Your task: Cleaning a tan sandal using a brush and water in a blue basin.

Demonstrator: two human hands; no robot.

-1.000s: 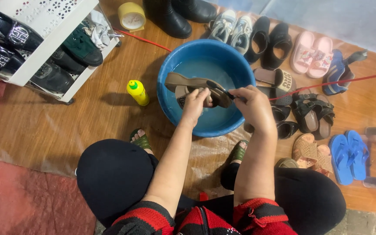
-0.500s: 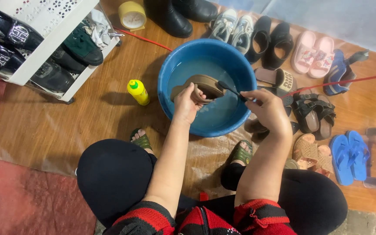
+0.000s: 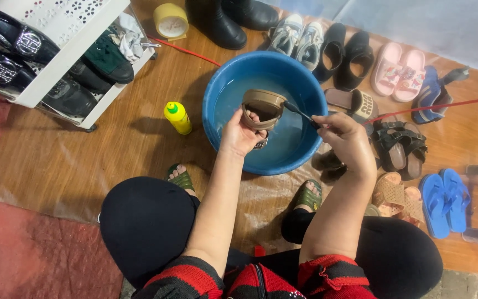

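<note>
Left hand (image 3: 240, 134) is gripping a tan-brown sandal (image 3: 263, 108) tipped on its side over the water-filled blue basin (image 3: 217, 94) while the right hand (image 3: 345, 138) is pinching a dark brush (image 3: 299, 111) against it, yellow bottle (image 3: 177, 117) sitting left, loose sandals crowding the floor right.

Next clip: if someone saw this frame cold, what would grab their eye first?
The big blue basin of water at the centre, on the wooden floor. Over it the left hand holds a brown sandal while the right hand sets a dark brush against it. Around it are a yellow bottle on the left and rows of shoes, among them pink slides at upper right and blue flip-flops at right.
</note>
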